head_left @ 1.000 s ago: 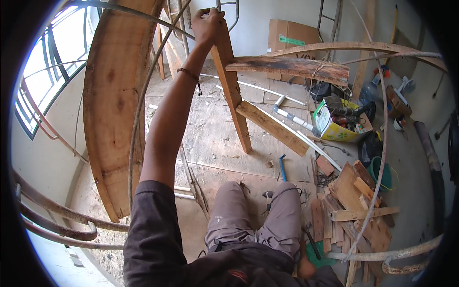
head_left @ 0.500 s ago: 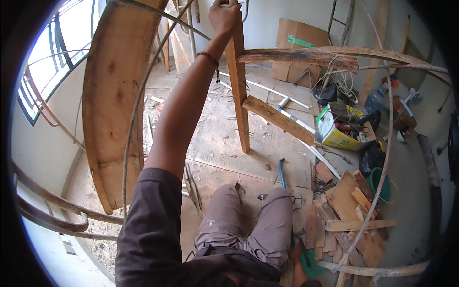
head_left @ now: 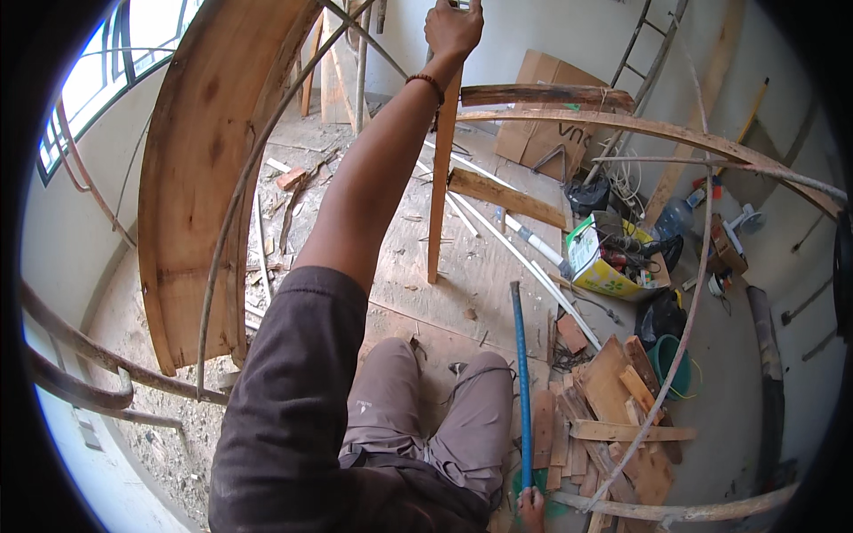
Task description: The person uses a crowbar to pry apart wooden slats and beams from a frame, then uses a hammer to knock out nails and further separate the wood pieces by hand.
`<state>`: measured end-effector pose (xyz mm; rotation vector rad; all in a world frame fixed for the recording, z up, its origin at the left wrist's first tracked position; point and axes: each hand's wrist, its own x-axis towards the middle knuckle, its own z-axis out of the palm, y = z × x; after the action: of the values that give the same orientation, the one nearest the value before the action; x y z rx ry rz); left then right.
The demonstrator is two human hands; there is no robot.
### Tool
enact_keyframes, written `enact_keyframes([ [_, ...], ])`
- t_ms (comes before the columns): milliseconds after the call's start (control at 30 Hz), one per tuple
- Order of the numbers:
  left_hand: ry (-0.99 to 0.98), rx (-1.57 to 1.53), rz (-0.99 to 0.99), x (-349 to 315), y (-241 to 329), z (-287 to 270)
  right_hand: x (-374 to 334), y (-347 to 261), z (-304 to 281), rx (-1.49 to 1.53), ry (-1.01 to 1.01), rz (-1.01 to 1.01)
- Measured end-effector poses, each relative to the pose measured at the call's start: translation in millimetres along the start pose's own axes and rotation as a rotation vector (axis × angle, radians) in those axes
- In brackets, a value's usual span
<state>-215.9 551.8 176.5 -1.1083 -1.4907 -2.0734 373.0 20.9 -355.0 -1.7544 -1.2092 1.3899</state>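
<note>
My left arm reaches up and forward, and my left hand [head_left: 453, 34] is closed round the upper part of a wooden post [head_left: 440, 195] near the top edge. The fingertips are partly cut off there. A short wooden board [head_left: 506, 197] sticks out from the post to the right. Low on the right, my right hand [head_left: 530, 508] grips the lower end of a long blue pry bar [head_left: 522, 382], which points away from me beside my right knee. To the left of my arm stands a large curved wooden panel [head_left: 195, 186].
Metal rods [head_left: 258, 151] cross on the left; a curved wooden strip [head_left: 693, 138] arches on the right. Scrap wood [head_left: 622, 391] is piled by my right side. Beyond it stand a green bucket [head_left: 668, 360], a box of tools [head_left: 613, 258] and a cardboard box [head_left: 546, 115]. White pipes [head_left: 533, 235] lie on the floor.
The blue pry bar has risen from low by my right leg and now shows nearly whole in my right hand. My left hand stays at the post's top; the view has shifted.
</note>
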Motion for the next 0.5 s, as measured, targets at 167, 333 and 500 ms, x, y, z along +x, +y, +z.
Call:
enact_keyframes([
  [167, -0.008, 0.12, -0.017, 21, -22, -4, -35, -24, 15, 0.035, 0.001, -0.038],
  [333, -0.017, 0.043, -0.057, 10, -9, -20, -49, -79, 19, 0.083, -0.102, -0.149],
  [500, -0.079, -0.083, 0.009, 7, -11, -22, -40, -143, 48, 0.291, -0.273, -0.187],
])
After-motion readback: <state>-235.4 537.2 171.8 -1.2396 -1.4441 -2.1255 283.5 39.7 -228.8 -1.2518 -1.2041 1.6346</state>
